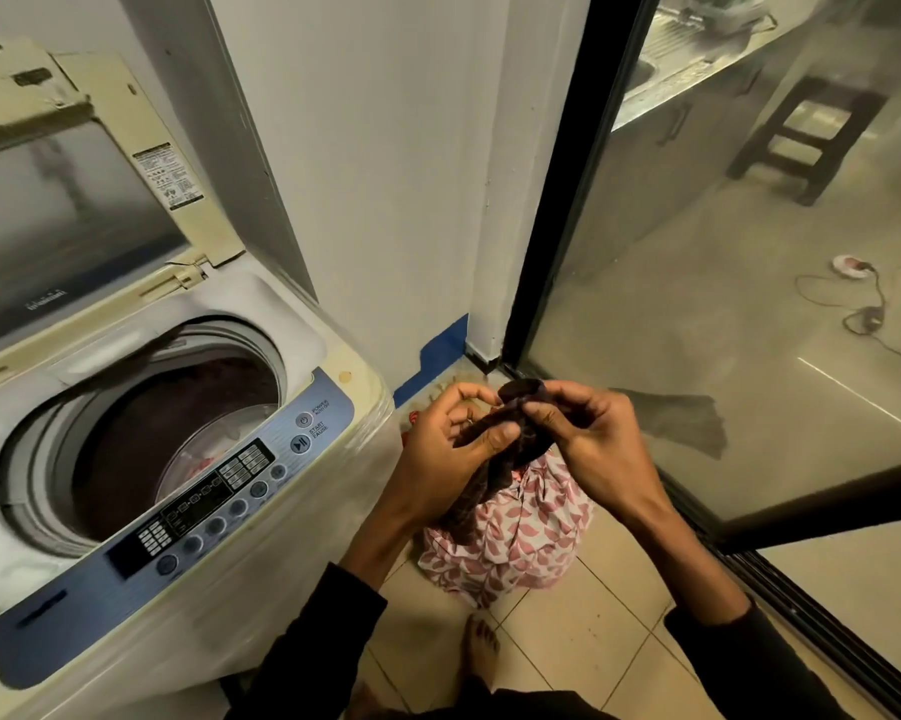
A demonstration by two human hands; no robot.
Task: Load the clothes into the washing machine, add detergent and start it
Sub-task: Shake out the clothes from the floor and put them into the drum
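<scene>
Laundry day, mid-load: both hands work at a dark patterned garment (495,459) held above the tiled floor (583,631), just beside the top-loading washing machine (261,589). The left hand (448,454) pinches the cloth between thumb and curled fingers, and the right hand (588,439) pinches its upper edge, so each grip is closed on fabric rather than spread. The garment's lower end hangs down toward a pink leaf-print bundle (510,543) of clothes sitting on the floor below. The machine's lid (63,200) stands raised, and dark clothing (188,407) already lies in the drum. No detergent container is visible from this view. Loading appears unfinished, with the pink bundle still outside. Risks from here: the dangling end could snag the bundle and drag it across the floor, or the garment could slip from 2 light pinches and drop short of the drum. A bare foot (482,646) stands near the bundle, so trailing cloth could catch underfoot.
</scene>
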